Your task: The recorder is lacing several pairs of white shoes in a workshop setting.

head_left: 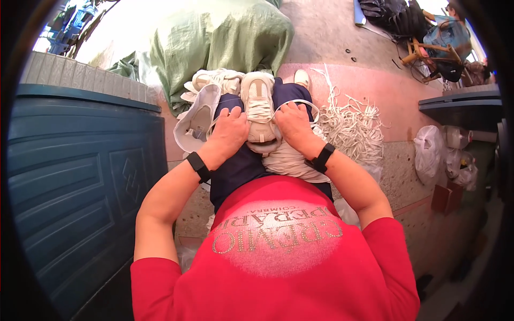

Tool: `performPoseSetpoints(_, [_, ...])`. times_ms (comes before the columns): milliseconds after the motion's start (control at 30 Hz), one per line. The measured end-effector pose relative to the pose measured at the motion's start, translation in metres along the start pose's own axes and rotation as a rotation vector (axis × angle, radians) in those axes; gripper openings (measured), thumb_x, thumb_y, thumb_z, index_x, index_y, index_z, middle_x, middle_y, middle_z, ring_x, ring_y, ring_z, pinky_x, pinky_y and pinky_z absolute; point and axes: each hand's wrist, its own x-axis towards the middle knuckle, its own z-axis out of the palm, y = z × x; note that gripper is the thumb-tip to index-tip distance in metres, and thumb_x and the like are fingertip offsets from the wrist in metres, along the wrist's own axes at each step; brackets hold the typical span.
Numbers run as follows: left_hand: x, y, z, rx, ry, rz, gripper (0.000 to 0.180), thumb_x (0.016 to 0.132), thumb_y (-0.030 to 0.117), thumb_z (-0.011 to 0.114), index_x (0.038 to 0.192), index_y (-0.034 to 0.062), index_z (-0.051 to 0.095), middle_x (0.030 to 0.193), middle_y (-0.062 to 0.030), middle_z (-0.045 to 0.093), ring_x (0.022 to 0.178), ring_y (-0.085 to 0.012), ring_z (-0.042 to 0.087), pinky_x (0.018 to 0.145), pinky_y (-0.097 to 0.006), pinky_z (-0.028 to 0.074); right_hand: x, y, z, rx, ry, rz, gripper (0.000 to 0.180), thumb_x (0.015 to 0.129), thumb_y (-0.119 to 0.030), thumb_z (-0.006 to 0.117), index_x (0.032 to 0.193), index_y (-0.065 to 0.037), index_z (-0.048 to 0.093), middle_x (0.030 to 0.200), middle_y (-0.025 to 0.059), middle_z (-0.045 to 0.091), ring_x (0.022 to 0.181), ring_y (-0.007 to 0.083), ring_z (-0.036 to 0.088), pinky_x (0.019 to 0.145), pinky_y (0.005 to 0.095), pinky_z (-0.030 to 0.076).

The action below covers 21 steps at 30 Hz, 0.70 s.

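A beige and white sneaker (259,115) rests on my lap between my legs, its toe pointing away from me. White lace crosses over its front. My left hand (231,130) is closed at the sneaker's left side, with a thin strand of lace by its fingers. On the other side my right hand (296,127) pinches the white shoelace (315,108), which loops out beyond the fingers. Both fingertips are partly hidden. Left of my left hand lies another pale shoe (197,120), its opening facing up. A bundle of white laces (294,162) drapes over my right thigh.
More pale shoes (217,80) lie beyond my left knee, against a green sack (219,40). A tangled heap of white laces (353,128) covers floor at right. A blue panelled door (85,176) stands left; plastic bags (428,150) hang right. Another person (450,40) sits far right.
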Motion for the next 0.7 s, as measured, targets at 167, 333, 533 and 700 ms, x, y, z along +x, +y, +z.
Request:
performPoseSetpoints(167, [0.004,-0.003,-0.002,0.068,-0.077,0.118,0.008,0.070,0.016,0.052,0.067,0.0104,0.058,0.072,-0.0024,0.050,0.078,-0.0175,0.046,0.065,-0.031,0.034,-0.002,0.000,0.001,0.041,0.040,-0.019,0.007,0.066,-0.011,0.057,0.070,-0.008,0.062,0.074,0.0040,0.057,0.081,0.0200,0.052,0.070,0.0354,0.036])
performPoseSetpoints(333, [0.012,-0.004,0.006,-0.046,-0.114,-0.015,0.009,0.070,0.016,0.056,0.067,0.0089,0.059,0.072,-0.0030,0.052,0.082,-0.0194,0.047,0.067,-0.033,0.035,-0.001,-0.002,0.000,0.034,0.046,-0.032,0.009,0.066,-0.013,0.056,0.069,-0.008,0.063,0.073,0.0052,0.057,0.078,0.0211,0.053,0.069,0.0359,0.035])
performPoseSetpoints(533, [-0.007,0.020,0.002,-0.298,-0.024,-0.440,0.016,0.072,0.022,0.063,0.078,0.0069,0.061,0.077,-0.0053,0.057,0.083,-0.0230,0.050,0.066,-0.036,0.039,-0.011,-0.010,-0.011,0.044,-0.070,0.038,0.018,0.076,-0.023,0.057,0.071,-0.007,0.061,0.074,0.0065,0.054,0.079,0.0220,0.051,0.069,0.0367,0.036])
performPoseSetpoints(700, [-0.018,0.030,0.024,-0.312,0.013,-0.511,0.020,0.072,0.021,0.064,0.085,0.0062,0.060,0.079,-0.0062,0.058,0.084,-0.0237,0.049,0.067,-0.037,0.038,-0.013,0.004,0.008,0.215,-0.026,0.041,0.017,0.076,-0.024,0.057,0.071,-0.009,0.061,0.075,0.0086,0.055,0.078,0.0255,0.051,0.069,0.0388,0.037])
